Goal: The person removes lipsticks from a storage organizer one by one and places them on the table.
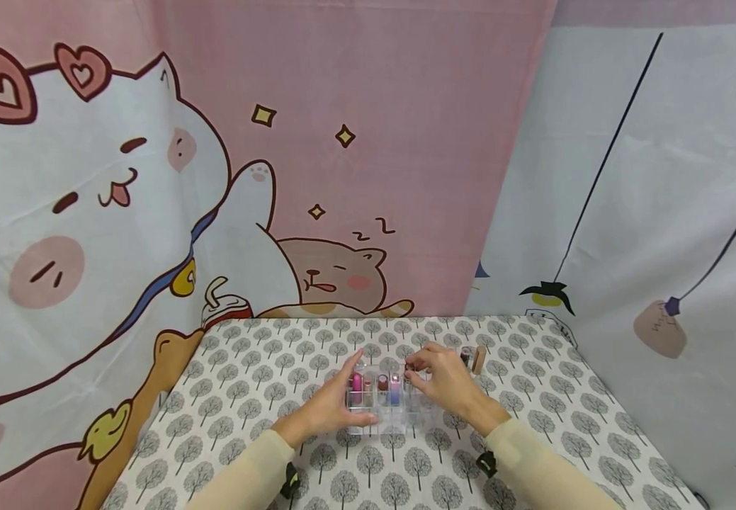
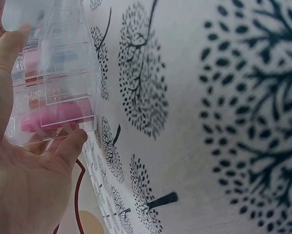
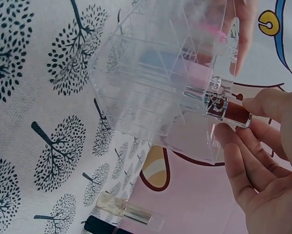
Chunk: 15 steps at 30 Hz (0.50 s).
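Right hand (image 1: 449, 380): thumb and fingers pinch a small lip gloss tube (image 3: 227, 110), clear cap, brown-red body, held at the right end of the clear acrylic organizer (image 1: 385, 401). In the right wrist view the tube's capped end is at the organizer's edge; cannot tell whether it sits inside a compartment yet.

Left hand (image 1: 328, 405): grip closed on the organizer's left end, thumb on the near wall, fingers (image 2: 73, 139) curled round the far side. The left wrist view shows the palm close against the clear wall.

The organizer stands on the table (image 1: 246, 397), about mid-table, between the two hands. It is divided into small compartments. Several hold upright items: a pink lipstick (image 1: 357, 387) toward the left, a dark-topped one beside it, a purple-blue tube (image 1: 395, 390) further right. Near compartments look unfilled, though the clear walls make that hard to judge.

Right of the right hand, two more tubes (image 1: 473, 358) lie on the cloth, one dark, one tan; the right wrist view shows a clear bottle with a gold cap (image 3: 121, 208) there.

Table cover: white cloth printed with grey trees. Behind it hangs a pink cartoon-cat curtain (image 1: 151, 177); a pale curtain at right.
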Each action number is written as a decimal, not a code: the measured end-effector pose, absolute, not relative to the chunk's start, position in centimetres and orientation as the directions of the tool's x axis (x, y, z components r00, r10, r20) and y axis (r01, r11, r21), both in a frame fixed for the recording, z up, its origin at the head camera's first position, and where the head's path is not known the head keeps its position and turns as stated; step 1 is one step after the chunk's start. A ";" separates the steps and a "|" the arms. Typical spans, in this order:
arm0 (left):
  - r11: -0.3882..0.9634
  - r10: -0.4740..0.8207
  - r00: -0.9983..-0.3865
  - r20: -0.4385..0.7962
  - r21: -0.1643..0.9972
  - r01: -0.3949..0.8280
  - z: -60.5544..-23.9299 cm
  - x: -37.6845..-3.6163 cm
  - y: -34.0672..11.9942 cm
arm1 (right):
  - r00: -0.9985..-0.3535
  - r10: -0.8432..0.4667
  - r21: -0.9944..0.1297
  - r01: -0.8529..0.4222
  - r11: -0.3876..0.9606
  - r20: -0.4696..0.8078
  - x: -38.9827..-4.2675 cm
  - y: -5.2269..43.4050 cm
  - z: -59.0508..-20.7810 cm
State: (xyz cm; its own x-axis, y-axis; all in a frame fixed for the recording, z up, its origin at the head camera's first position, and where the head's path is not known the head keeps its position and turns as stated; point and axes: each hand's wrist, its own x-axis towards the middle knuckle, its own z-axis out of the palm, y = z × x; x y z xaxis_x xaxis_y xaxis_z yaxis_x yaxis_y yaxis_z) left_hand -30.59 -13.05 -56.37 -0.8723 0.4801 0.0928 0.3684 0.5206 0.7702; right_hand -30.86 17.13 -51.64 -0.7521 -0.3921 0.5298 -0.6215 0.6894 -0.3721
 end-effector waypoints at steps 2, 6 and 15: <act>0.520 0.479 -0.873 0.088 0.773 0.363 -56.5 -30.6 -13.0 | -0.765 -0.383 -0.391 -0.610 0.689 0.518 -30.8 17.2 -51.5; 0.524 0.478 -0.874 0.084 0.772 0.361 -56.6 -30.6 -13.0 | -0.779 -0.367 -0.415 -0.595 0.689 0.508 -30.7 17.3 -51.4; 0.522 0.483 -0.871 0.087 0.770 0.367 -56.8 -30.6 -13.0 | -0.779 -0.345 -0.436 -0.593 0.677 0.524 -30.6 17.5 -51.0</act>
State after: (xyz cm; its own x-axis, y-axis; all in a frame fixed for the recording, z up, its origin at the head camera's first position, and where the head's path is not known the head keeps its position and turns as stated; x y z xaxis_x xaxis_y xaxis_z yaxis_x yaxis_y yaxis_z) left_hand -30.64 -13.03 -56.76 -0.8710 0.4834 0.0873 0.3668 0.5218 0.7702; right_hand -30.59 17.53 -51.03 -0.7789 -0.3452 0.5235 -0.5930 0.6769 -0.4360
